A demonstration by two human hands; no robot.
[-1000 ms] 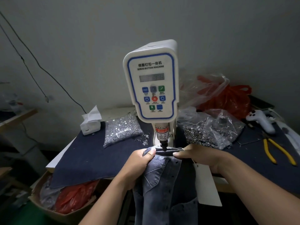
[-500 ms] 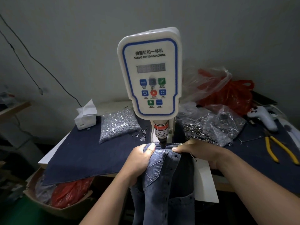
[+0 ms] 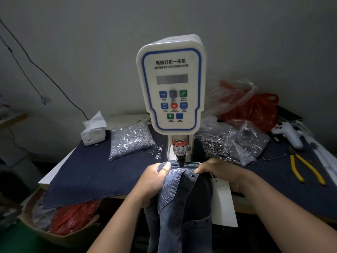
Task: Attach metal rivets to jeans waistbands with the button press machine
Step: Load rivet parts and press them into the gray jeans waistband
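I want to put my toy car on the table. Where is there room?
The bare blue cloth in front of the tissue box and the bag of silver rivets is free. The right side is crowded: more bags, yellow pliers, a white controller. Both hands fill the middle.

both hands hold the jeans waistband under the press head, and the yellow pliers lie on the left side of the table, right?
Not quite: the head view shows the yellow pliers on the right side. The left hand and right hand do hold the jeans waistband under the press head.
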